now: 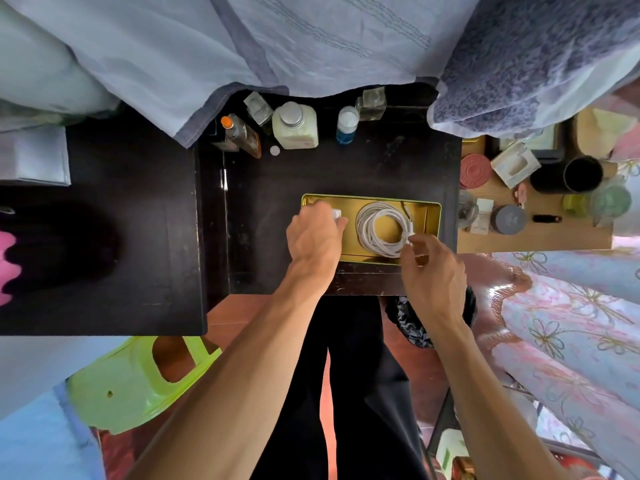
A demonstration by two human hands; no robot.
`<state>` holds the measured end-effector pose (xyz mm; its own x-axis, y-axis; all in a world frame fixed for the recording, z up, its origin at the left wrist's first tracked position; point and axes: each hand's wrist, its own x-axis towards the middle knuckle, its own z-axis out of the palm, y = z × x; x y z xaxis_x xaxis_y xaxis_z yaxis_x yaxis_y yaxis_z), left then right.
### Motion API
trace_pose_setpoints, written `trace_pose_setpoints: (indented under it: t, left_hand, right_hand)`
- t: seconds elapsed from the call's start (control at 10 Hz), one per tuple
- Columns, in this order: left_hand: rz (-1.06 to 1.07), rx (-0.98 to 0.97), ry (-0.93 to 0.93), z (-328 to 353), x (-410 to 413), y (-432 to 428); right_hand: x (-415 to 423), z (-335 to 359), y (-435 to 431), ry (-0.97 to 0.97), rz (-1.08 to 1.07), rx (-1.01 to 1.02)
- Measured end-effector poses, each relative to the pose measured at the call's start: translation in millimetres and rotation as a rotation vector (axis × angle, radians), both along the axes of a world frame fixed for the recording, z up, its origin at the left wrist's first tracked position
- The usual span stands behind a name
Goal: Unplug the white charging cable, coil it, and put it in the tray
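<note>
View: looking straight down from the head at both bare forearms reaching over a dark wooden table (346, 174).
Tray: a shallow rectangular gold metal tray (433, 216) sits on the table near its front edge.
Cable: the white charging cable (379, 226) lies coiled in round loops inside the tray, in its right half.
Left hand: the left hand (313, 237) is over the tray's left end, fingers curled and pinching a small white plug block (336, 213) at the fingertips.
Right hand: the right hand (433, 268) is at the tray's front right corner, thumb and forefinger pinching the cable at the coil's right edge, the other fingers loosely bent.
Back of table: a pale green square bottle with a silver cap (296, 126), a small bottle of blue liquid (346, 126), an amber bottle with an orange cap (242, 135) and clear glass bottles stand well apart from the tray.
Surroundings: grey-blue cloth (242, 46) hangs over the table's far side; a lime green plastic stool (138, 375) stands on the floor at lower left.
</note>
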<state>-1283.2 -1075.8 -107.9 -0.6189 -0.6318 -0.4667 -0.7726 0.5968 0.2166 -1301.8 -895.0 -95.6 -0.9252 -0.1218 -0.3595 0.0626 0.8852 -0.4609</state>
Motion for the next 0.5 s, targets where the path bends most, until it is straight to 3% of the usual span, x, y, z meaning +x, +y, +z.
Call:
trace_pose_setpoints:
  t: [0.3, 0.5]
  left_hand:
    - [0.102, 0.003, 0.002, -19.6, -6.8, 8.2]
    - [0.083, 0.061, -0.009, 33.9, 9.1, 9.9]
  right_hand:
    - [32.3, 3.3, 21.3, -0.09, -0.169, -0.323]
    - [41.4, 66.4, 46.8, -0.182, -0.371, -0.411]
